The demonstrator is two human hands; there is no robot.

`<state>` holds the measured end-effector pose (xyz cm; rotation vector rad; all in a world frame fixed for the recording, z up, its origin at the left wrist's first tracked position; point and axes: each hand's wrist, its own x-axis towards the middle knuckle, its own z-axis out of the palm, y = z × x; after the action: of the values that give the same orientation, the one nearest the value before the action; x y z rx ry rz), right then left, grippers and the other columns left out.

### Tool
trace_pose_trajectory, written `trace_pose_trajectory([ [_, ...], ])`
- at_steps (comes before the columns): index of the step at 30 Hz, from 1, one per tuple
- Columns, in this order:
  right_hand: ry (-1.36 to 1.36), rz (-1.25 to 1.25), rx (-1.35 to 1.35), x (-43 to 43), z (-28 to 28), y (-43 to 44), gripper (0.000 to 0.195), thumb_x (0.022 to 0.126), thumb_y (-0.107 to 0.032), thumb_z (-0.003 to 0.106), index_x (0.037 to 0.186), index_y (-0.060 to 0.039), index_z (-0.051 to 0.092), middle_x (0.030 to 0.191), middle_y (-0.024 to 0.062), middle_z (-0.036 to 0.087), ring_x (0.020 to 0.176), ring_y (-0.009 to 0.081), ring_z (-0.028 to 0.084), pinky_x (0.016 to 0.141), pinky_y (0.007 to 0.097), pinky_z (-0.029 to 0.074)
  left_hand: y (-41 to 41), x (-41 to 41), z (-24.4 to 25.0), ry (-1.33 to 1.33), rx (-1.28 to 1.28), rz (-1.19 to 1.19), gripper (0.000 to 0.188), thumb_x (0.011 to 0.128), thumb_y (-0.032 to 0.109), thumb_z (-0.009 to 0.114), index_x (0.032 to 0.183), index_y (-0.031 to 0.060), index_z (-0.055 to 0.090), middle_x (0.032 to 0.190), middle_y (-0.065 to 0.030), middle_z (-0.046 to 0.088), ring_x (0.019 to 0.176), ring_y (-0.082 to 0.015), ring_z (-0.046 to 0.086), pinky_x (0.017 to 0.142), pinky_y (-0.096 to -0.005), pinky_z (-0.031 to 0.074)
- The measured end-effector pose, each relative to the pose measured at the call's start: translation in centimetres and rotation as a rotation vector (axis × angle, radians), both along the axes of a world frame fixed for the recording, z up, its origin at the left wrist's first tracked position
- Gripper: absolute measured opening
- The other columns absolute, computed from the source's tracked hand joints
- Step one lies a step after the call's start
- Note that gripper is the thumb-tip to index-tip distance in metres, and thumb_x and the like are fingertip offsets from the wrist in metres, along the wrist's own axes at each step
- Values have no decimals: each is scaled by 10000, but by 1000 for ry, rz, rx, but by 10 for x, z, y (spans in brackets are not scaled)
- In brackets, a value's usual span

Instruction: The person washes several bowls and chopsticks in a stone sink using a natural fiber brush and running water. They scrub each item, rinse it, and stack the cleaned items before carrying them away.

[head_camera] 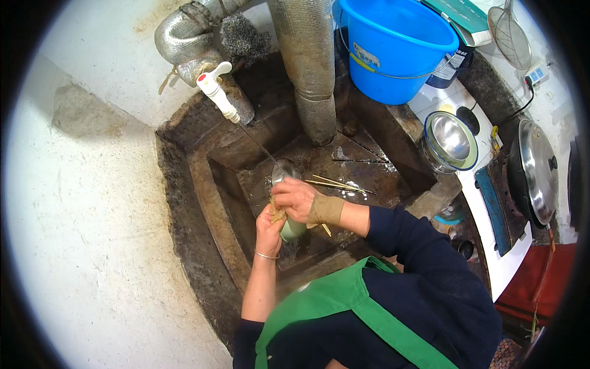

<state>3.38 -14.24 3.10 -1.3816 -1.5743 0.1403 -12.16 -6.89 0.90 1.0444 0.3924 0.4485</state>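
Note:
Under a thin stream of water from the white tap [219, 94], both my hands are close together over a dark stone sink [203, 184]. My left hand [268, 230] holds a tan fibrous scrubber [276, 213]. My right hand [293, 198], with a tan band at the wrist, meets it from the right; whether it also grips the scrubber is hard to tell. Just beyond my fingers is a shiny round metal vessel [285, 170], partly hidden. A pale green bowl [291, 230] lies below my hands. Light and dark chopsticks [339, 184] lie on the sink bottom, with more dark ones [359, 160] behind.
A foil-wrapped pipe [306, 69] comes down into the sink's back. On the back right rim stands a blue bucket [401, 50]. Stacked bowls [449, 138] sit on the white counter at the right, beside a lidded wok [537, 170]. A wire strainer [509, 37] hangs on the wall.

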Motion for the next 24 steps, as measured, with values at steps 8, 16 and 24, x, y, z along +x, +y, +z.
trace_pose_trajectory([
  [8, 549, -147, -171, 50, -35, 10, 81, 683, 1, 544, 747, -29, 584, 851, 100, 598, 843, 254, 571, 758, 334, 461, 4, -20, -5, -18, -32, -109, 327, 831, -14, 571, 1150, -35, 504, 1101, -94, 596, 963, -160, 589, 860, -290, 458],
  [16, 153, -80, -57, 22, -9, 5, 107, 673, 17, 573, 752, -53, 587, 859, 76, 591, 827, 237, 564, 728, 328, 473, -7, -7, 11, 30, -18, -25, 306, 846, 27, 590, 1138, -30, 520, 1066, -66, 610, 973, -126, 568, 880, -266, 436],
  [24, 178, -107, -53, 11, -11, 6, 112, 648, 1, 533, 726, -48, 596, 779, 95, 572, 803, 302, 550, 722, 366, 465, -4, -3, 19, 89, -29, -86, 336, 850, -3, 564, 1178, -27, 495, 1117, -64, 582, 993, -124, 558, 889, -273, 432],
])
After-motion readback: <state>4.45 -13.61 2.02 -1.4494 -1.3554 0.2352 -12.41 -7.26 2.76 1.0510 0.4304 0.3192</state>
